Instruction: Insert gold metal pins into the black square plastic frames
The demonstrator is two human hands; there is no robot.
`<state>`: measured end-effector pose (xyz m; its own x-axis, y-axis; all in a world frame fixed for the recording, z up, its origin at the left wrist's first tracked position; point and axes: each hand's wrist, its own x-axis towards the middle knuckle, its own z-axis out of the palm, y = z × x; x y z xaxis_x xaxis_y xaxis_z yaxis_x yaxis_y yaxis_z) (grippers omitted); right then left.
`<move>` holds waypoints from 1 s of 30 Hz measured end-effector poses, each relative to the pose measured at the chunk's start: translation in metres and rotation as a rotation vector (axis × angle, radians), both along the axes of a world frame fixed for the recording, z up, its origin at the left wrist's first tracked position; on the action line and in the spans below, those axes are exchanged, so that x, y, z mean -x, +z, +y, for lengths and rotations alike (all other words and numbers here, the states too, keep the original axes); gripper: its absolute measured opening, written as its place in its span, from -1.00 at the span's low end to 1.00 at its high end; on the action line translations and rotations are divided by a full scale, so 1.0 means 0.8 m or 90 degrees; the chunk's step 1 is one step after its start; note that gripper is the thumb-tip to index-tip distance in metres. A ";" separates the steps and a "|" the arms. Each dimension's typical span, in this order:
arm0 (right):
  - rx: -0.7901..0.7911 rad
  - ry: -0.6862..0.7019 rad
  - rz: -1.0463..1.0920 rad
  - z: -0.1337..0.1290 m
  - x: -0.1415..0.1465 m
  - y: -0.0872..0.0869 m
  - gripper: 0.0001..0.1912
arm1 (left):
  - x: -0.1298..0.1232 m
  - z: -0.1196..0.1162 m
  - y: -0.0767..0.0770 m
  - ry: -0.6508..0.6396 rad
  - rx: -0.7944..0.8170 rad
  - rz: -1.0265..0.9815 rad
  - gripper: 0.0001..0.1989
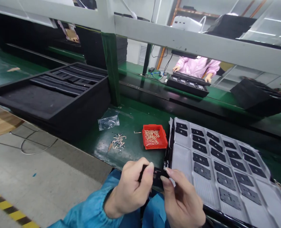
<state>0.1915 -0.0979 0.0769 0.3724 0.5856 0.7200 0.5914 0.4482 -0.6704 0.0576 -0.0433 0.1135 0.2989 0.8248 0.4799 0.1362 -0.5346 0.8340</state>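
Between both hands is a small flat black plate (157, 173), held near the front edge of the green bench. My left hand (135, 183) is closed on its left end, the thumb pressed on top. With thumb and fingertips my right hand (182, 196) pinches the right end; a small pale bit shows by those fingers, too unclear to name. To the right, a grey compartmented tray (182, 152) carries several similar black plates (226, 169). A red bin (163, 144) beyond my hands contains many thin, copper-coloured pieces (152, 136).
Loose thin metal pieces (118, 141) lie left of the bin, near a clear plastic bag (109, 122). A big black foam box (83, 107) stands at left, beside a green-wrapped post (112, 69). Across the bench, a person in pink (194, 66) handles a black tray (188, 85).
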 end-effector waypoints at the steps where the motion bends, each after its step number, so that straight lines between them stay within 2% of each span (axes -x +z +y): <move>1: 0.006 0.021 -0.043 0.000 -0.002 0.001 -0.55 | 0.002 0.000 0.001 0.001 -0.027 0.005 -0.71; 3: 0.035 0.061 -0.068 0.002 -0.006 0.010 -0.55 | 0.006 0.004 0.001 -0.012 -0.106 0.009 -0.77; 6: 0.077 0.080 0.017 0.005 -0.009 0.028 -0.79 | 0.011 0.010 0.001 -0.045 -0.224 0.025 -0.82; 7: 0.095 0.079 0.050 0.005 -0.009 0.032 -0.87 | 0.012 0.010 0.001 -0.037 -0.255 0.046 -0.82; 9: 0.121 0.067 0.100 0.005 -0.006 0.033 -0.86 | 0.013 0.008 0.002 0.005 -0.305 0.079 -0.82; 11: 0.099 0.064 0.132 0.006 -0.002 0.028 -0.81 | 0.013 0.003 0.003 0.031 -0.337 0.064 -0.83; 13: 0.018 0.073 0.138 0.008 0.001 0.019 -0.81 | 0.014 -0.002 0.004 0.018 -0.359 0.027 -0.85; 16: -0.097 0.065 0.092 0.014 -0.003 0.012 -0.95 | 0.019 -0.006 0.006 -0.021 -0.371 0.017 -0.88; 17: -0.118 0.051 0.067 0.016 -0.006 0.012 -0.93 | 0.022 -0.006 0.007 -0.033 -0.362 0.020 -0.88; 19: -0.142 0.027 0.007 0.018 -0.014 0.015 -0.88 | 0.026 -0.006 0.009 -0.056 -0.346 0.024 -0.85; 21: -0.160 0.016 -0.066 0.018 -0.022 0.019 -0.93 | 0.029 -0.005 0.015 -0.073 -0.352 0.030 -0.84; 25: -0.188 0.018 -0.162 0.016 -0.031 0.027 -0.92 | 0.030 -0.003 0.027 -0.064 -0.392 0.034 -0.87; 30: -0.227 0.039 -0.258 0.019 -0.038 0.032 -0.86 | 0.026 -0.002 0.025 -0.064 -0.361 0.014 -0.86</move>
